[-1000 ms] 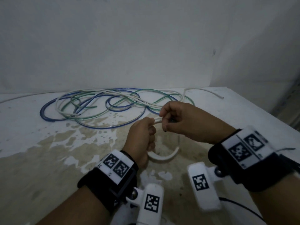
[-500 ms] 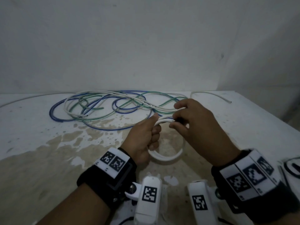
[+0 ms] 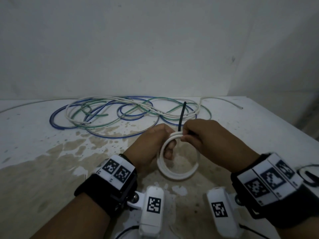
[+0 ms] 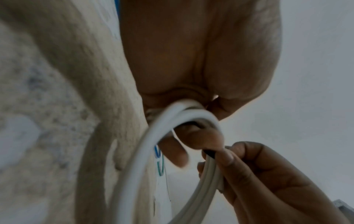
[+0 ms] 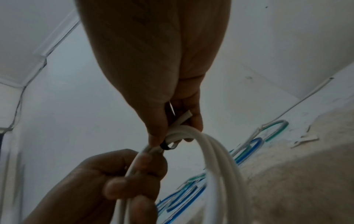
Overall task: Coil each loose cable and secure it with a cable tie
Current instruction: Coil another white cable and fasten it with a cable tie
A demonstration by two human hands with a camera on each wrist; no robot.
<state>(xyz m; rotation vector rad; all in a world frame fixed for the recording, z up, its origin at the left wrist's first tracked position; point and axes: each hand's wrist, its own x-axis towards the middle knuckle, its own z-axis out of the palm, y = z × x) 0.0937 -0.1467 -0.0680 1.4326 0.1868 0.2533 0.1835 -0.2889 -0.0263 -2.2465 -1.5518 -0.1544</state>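
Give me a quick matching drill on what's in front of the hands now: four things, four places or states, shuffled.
Things:
1. white coil
2. black cable tie
3. blue, green and white cables
4. left hand

States:
A. loose on the table by the wall
B. fingers through the loop
C. held between both hands
D. tail sticking up above the coil

Pairs: 1-C, 2-D, 3-A, 4-B

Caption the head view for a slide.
Both hands, left hand and right hand, hold a white cable coil while fitting a black cable tie.

Coil between both hands — loose cables apparently behind, on table.
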